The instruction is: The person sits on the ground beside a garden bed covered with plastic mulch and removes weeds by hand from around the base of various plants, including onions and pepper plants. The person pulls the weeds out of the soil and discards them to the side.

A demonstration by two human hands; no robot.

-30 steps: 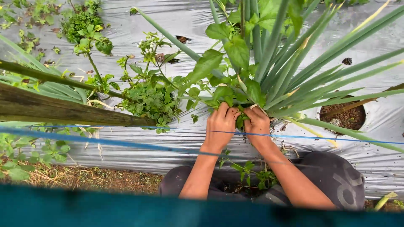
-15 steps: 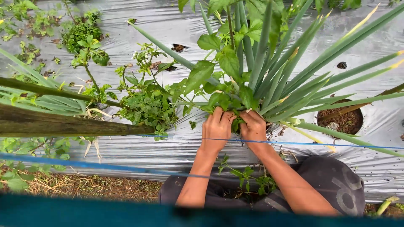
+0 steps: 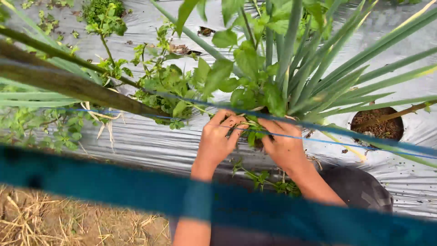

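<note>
Both hands work at the base of the tall clump of long green blade leaves [image 3: 314,59]. Left hand [image 3: 217,139] and right hand [image 3: 283,145] each pinch small broad-leaved green weed stems [image 3: 253,132] there, fingers curled. Silver plastic mulch sheet [image 3: 150,146] lies beneath the clump; a thin blue string [image 3: 346,144] crosses just below it.

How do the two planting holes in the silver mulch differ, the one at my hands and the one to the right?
The hole at the hands is crowded with long green blades and leafy weeds; both the left hand and right hand reach into it. The right hole shows bare dark soil and a thin stick. Both are cut through the silver plastic sheet.
</note>
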